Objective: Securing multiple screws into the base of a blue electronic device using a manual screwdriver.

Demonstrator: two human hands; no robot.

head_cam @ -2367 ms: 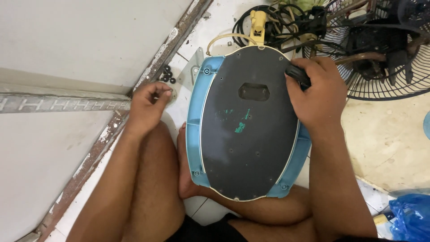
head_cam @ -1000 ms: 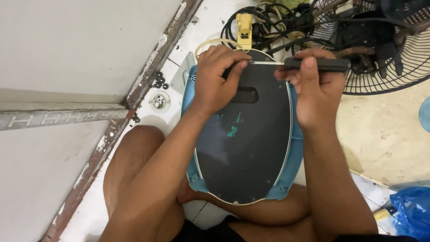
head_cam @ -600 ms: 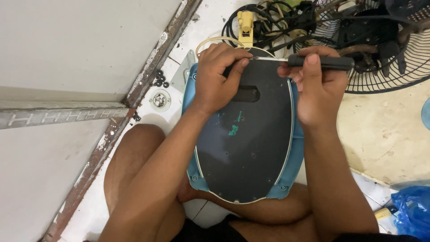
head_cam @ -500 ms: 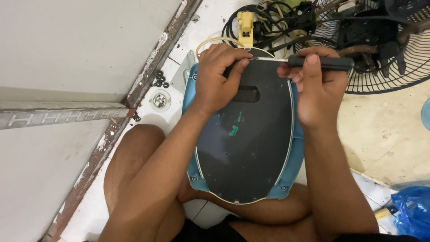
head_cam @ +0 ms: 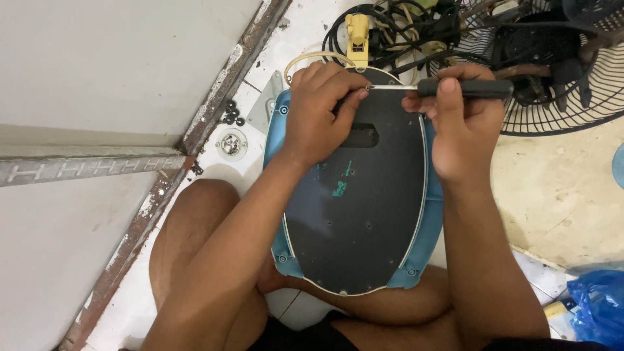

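Left hand: fingers pinched on the screwdriver's metal tip, at the panel's 12 o'clock edge.
Right hand: fingers wrapped around the black screwdriver handle, held level.
Dark oval panel: under both hands, on the lap.
Fan grille: at 2 o'clock.

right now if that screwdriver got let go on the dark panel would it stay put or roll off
It would probably roll: the screwdriver has a round black handle and a thin shaft. The panel looks smooth and sits propped on the person's legs, likely tilted, so little would stop it. It looks stiff and light; the right hand holds it with fingertips only.
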